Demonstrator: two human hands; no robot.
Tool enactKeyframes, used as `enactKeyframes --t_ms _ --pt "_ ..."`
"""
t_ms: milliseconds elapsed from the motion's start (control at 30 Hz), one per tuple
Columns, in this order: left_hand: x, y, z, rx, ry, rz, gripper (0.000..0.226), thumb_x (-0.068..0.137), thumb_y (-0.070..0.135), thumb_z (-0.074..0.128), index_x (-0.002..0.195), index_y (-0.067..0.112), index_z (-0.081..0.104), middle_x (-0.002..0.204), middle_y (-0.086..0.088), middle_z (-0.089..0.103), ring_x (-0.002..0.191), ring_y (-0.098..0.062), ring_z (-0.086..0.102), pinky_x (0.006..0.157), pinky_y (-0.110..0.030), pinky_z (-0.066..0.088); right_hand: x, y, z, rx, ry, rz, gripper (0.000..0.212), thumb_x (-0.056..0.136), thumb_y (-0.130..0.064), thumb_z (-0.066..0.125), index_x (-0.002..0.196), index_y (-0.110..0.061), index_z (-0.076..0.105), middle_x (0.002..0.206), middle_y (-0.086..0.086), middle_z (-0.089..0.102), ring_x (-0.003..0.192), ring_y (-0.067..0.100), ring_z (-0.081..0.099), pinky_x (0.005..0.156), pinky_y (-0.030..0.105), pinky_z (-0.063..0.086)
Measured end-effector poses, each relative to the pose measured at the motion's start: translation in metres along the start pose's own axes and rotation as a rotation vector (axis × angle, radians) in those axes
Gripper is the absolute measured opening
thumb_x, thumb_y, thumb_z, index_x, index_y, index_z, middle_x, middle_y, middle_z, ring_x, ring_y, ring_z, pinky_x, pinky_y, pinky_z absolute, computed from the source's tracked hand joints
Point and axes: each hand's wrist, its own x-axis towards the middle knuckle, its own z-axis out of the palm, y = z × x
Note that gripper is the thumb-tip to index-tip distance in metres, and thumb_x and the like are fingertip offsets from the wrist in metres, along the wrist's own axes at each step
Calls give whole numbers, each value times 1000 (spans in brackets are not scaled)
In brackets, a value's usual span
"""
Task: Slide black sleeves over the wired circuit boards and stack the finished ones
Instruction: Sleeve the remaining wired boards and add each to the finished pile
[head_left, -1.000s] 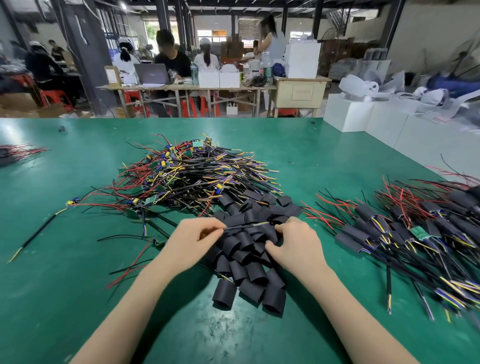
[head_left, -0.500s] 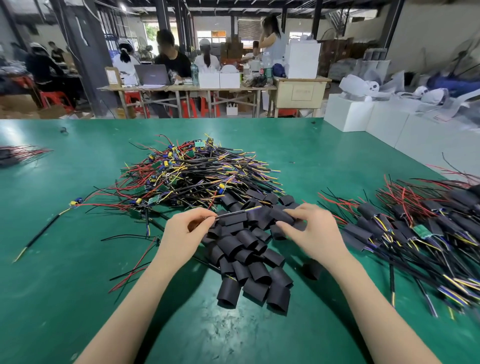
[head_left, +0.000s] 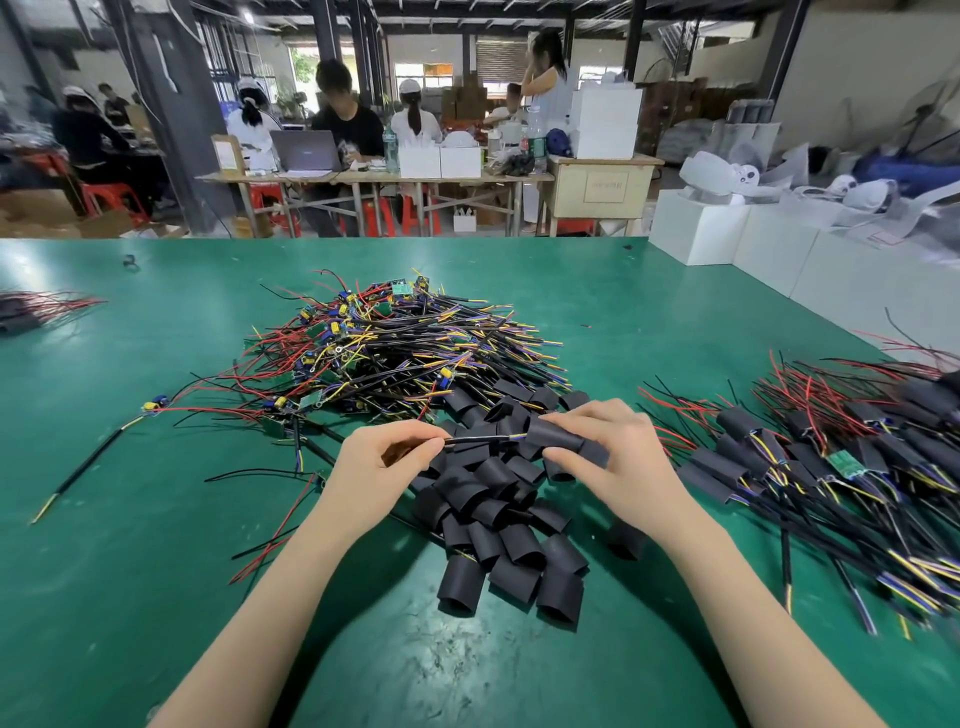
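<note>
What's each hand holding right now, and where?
Left hand pinches the black cable near its end; right hand grips the black sleeve around its middle.

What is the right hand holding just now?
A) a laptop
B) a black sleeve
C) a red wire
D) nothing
B: the right hand pinches a black sleeve between thumb and fingers, with a cable running into it from the left hand.

- Left hand (head_left: 375, 465): fingers curled, thumb and forefinger pinching, forearm reaching in from lower left.
- Right hand (head_left: 610, 457): thumb and fingers curled in a grip, level with the left, forearm from lower right.
</note>
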Motion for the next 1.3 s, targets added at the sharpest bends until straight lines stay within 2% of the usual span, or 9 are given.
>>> enactKeyframes --t_ms 167,267,433,567,667,833,967,1133,1300 --pt "-3 2 5 24 -53 38 16 91 11 66 90 25 75 71 15 69 57 0 53 56 -7 37 -2 -3 7 -316 12 -176 33 77 -35 78 108 -25 71 95 -11 68 94 21 60 83 36 35" --pt "-3 4 8 16 -50 59 14 90 10 67 90 22 75 69 15 68 55 0 52 56 -8 36 -1 -7 9 -348 2 -242 34 77 -39 77 107 -27 70 92 -15 68 94 19 60 87 37 35" --pt "-5 9 16 -27 -128 50 20 90 15 68 106 28 69 82 7 70 68 -17 58 65 -24 46 -1 -21 21 -324 -3 -293 34 79 -39 74 109 -25 69 92 -12 68 91 18 61 86 33 32" --pt "-4 11 11 -66 -248 29 51 83 23 76 127 31 52 97 13 65 89 -7 61 82 -15 45 -2 -25 22 -335 6 -283 28 81 -38 71 105 -23 70 83 -9 67 79 20 62 76 36 42" --pt "-2 2 -10 125 -331 -23 56 70 35 86 116 36 54 104 17 61 96 -3 56 82 -15 44 -3 -21 17 -359 -13 -224 28 83 -40 69 105 -24 70 83 -8 67 80 20 61 78 34 37" --pt "-2 -9 -28 178 -456 -150 33 67 30 89 92 28 67 79 14 66 70 -7 59 70 -26 51 -3 -21 17 -382 -10 -208 28 80 -39 73 103 -24 70 81 -9 67 78 20 62 75 36 42" --pt "-1 -8 -27 203 -371 -122 22 71 23 86 85 25 70 68 16 63 62 -5 57 65 -21 49 -3 -22 19 -377 -1 -218 29 78 -37 75 103 -23 70 80 -8 67 78 21 61 76 35 39" --pt "-1 3 -21 48 -257 10 20 76 17 83 92 24 72 89 6 71 78 -13 66 78 -21 53 -3 -26 21 -326 6 -261 33 78 -34 75 108 -22 70 88 -6 68 83 22 61 77 35 42" --pt "-5 10 -8 -30 -227 88 26 77 8 81 99 22 74 97 3 66 81 -16 66 77 -29 55 -3 -33 19 -163 -85 -215 36 88 -42 63 119 -22 65 92 -7 63 85 18 59 79 36 43"
